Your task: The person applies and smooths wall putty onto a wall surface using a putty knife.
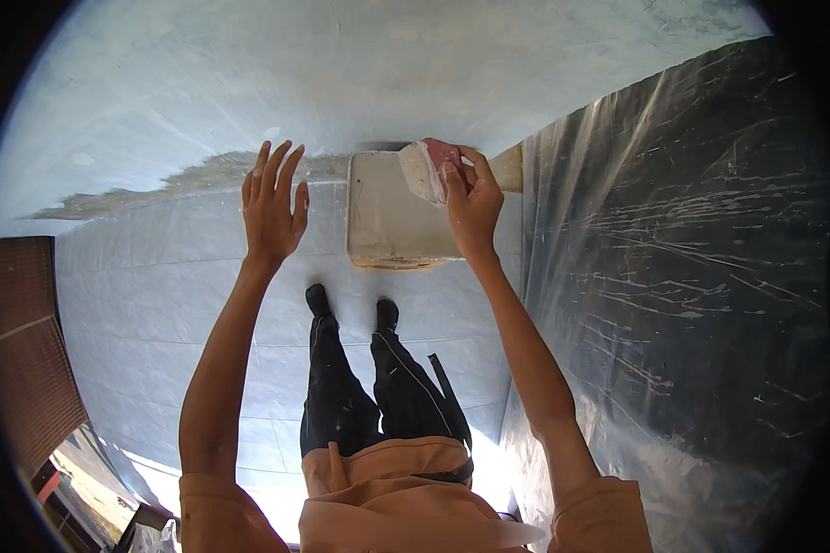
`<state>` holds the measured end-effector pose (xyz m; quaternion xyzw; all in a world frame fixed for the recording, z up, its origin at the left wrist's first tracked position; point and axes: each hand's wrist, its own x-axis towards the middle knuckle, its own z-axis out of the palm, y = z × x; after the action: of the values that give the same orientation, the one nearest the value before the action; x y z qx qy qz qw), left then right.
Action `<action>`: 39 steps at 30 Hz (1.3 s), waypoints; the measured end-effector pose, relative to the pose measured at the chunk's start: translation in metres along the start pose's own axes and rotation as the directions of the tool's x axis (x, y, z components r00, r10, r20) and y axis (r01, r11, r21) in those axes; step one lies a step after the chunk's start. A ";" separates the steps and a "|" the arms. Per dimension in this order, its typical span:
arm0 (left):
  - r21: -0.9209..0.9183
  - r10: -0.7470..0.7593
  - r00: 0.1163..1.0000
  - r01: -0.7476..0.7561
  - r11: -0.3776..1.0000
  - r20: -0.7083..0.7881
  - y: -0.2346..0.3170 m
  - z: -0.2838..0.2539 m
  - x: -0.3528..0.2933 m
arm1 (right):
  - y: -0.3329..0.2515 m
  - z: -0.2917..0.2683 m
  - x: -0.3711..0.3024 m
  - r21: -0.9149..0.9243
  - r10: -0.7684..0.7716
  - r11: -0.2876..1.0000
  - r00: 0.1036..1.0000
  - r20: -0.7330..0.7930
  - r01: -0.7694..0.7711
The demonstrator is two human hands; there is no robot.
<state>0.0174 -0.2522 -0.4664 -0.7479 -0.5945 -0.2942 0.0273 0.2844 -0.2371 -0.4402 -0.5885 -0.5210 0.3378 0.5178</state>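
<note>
Head view, and we are looking straight down our own arms at a pale plastered wall (249, 74). Up at twelve o'clock our right hand (475, 207) has its grip clamped on a sanding block (432, 169), pinkish-red on one face and caked white with dust on the other, fingers wrapped over its far edge and thumb beneath. The block sits against the top right corner of a whitish rectangular panel (387, 217), just where wall meets floor. We judge the block light and fairly stiff, a bit dusty and so liable to slip; holding it across its short sides, as we do now, looks the sound way to take it.

Over at eleven o'clock our left hand (272, 203) is open, fingers spread and apart, holding nothing, palm toward the wall just left of the panel. We cannot tell whether it touches the surface.

Edges now: a ragged grey-brown patch of bare wall (184, 180) runs off toward ten o'clock. At three o'clock a clear plastic sheet (692, 276), streaked with white, hangs close beside our right forearm, so room is tight there. Leftward the pale tiled floor (148, 295) gives open room. Our black shoes (318, 300) stand at six o'clock below the panel.
</note>
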 end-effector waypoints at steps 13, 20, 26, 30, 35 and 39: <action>-0.306 -0.512 0.704 0.690 0.656 0.492 0.008 0.149 -0.194 | 0.173 0.032 -0.094 -0.318 0.018 0.944 0.943 0.331 0.093; -0.328 -0.569 0.522 0.850 0.412 0.636 0.004 0.184 -0.216 | 0.202 0.060 -0.106 -0.373 0.046 0.916 0.888 0.458 0.145; -0.376 -0.575 0.507 0.862 0.341 0.642 0.005 0.192 -0.213 | 0.207 0.076 -0.114 -0.376 0.030 0.912 0.888 0.460 0.164; -0.343 -0.621 0.470 0.882 0.322 0.628 0.011 0.192 -0.206 | 0.207 0.079 -0.115 -0.377 0.014 0.909 0.890 0.456 0.179; -0.360 -0.674 0.470 0.880 0.310 0.570 0.017 0.191 -0.201 | 0.207 0.084 -0.114 -0.393 -0.004 0.889 0.862 0.506 0.235; -0.381 -0.705 0.450 0.885 0.268 0.548 0.020 0.191 -0.199 | 0.206 0.084 -0.112 -0.366 -0.003 0.897 0.832 0.554 0.247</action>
<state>0.0895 -0.3573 -0.7115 -0.3346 -0.7516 -0.3397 -0.4557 0.2338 -0.3071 -0.6737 -0.5306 -0.7442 0.3333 0.2312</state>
